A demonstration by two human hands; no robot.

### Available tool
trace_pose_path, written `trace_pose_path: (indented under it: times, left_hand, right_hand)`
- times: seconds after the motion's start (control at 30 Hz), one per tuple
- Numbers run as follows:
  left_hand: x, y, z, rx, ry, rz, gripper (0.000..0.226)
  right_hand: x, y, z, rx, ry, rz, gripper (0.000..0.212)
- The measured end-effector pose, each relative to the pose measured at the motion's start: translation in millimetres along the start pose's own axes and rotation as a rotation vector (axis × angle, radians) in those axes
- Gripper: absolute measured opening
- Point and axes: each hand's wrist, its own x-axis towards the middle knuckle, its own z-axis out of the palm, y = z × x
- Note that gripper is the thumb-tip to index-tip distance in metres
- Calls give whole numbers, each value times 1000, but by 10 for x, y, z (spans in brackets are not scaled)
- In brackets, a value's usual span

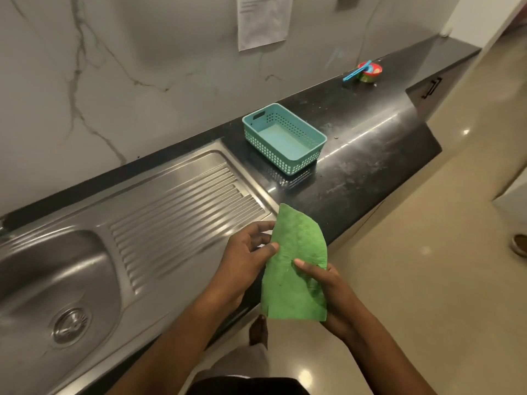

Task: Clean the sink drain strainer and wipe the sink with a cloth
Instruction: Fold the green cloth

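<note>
A green cloth (296, 269) hangs in the air in front of the counter's edge, held by both hands. My left hand (245, 252) pinches its left edge with thumb and fingers. My right hand (328, 289) grips its lower right part, thumb on top. The steel sink (34, 269) lies at the lower left, with the round drain strainer (72, 325) seated in its bottom. Both hands are to the right of the basin, over the end of the ribbed drainboard (182, 215).
A teal perforated basket (285, 138) stands on the black counter (365, 155) right of the drainboard. A small red and green container with a blue stick (368, 71) sits far back. A marble wall runs behind; beige floor to the right, with another person's shoe (519, 245).
</note>
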Motion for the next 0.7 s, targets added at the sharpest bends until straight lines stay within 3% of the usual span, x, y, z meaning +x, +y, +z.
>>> trace_pose_path:
  times: [0.33,0.5,0.7]
  left_hand:
    - [1105,287,232,-22,10,-5,32]
    - [1527,434,373,-116,92,-23,40]
    - [1938,515,566,-78,267,-29,38]
  right_hand:
    - [745,-1195,-134,-244,119,-83,39]
    - [1233,-1920,-132,-409,154,-116,33]
    - [2051,-2853,-203,-558,66,-137,25]
